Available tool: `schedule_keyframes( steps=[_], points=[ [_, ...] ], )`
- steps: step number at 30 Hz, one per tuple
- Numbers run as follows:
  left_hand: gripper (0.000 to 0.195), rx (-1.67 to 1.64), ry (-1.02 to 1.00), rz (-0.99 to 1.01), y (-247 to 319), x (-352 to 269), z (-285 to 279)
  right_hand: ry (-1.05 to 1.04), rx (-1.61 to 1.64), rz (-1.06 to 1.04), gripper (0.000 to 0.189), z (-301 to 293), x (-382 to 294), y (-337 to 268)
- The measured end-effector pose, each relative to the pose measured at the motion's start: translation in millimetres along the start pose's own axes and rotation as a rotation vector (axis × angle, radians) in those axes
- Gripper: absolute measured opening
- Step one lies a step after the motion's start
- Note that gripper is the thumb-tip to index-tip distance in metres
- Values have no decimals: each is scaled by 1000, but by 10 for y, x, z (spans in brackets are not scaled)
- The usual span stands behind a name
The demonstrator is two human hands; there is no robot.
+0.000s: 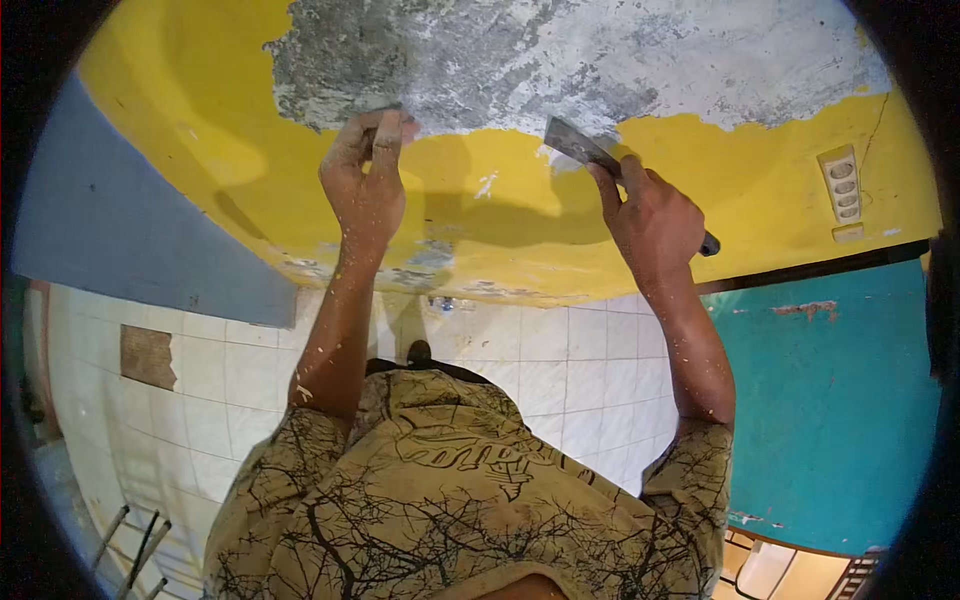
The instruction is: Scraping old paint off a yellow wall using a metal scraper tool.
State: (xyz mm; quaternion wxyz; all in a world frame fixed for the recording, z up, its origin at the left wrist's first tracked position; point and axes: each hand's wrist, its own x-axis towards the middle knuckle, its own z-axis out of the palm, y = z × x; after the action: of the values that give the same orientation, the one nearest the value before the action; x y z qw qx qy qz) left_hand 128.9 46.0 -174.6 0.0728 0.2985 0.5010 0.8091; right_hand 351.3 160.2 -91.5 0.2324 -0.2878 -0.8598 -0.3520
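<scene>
My right hand (654,214) grips a putty knife (574,140) with a flat metal blade and a black handle. Its blade tip meets the wall at the lower border of a bare grey patch (480,67), where the yellow paint (517,199) is gone. Fingers curled, my left hand (365,176) is at the same ragged border, further left. Whether a paint flake is pinched between those fingertips is hidden. Small pale flakes cling to both forearms. A chipped pale spot (559,159) shows just below the blade.
A multi-socket outlet (844,184) is fixed to the yellow wall at right, beside a crack. Blue-grey (150,217) and teal (825,405) painted surfaces flank me. White floor tiles (540,334) lie below, with a brown piece (148,358) at left. Metal legs (139,547) stand lower left.
</scene>
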Motion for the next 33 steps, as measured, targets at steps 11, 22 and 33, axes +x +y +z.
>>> schedule_keyframes(
  steps=[11, 22, 33],
  points=[
    [24, 363, 236, 555, -68, 245, -32, -108, 88, -12, 32, 72, -28, -138],
    [77, 705, 389, 804, -569, 472, 229, -86, 69, 143, 37, 87, -162, 108],
    [73, 716, 379, 857, -646, 460, 201, -45, 47, 118, 38, 104, 23, -67]
  ],
)
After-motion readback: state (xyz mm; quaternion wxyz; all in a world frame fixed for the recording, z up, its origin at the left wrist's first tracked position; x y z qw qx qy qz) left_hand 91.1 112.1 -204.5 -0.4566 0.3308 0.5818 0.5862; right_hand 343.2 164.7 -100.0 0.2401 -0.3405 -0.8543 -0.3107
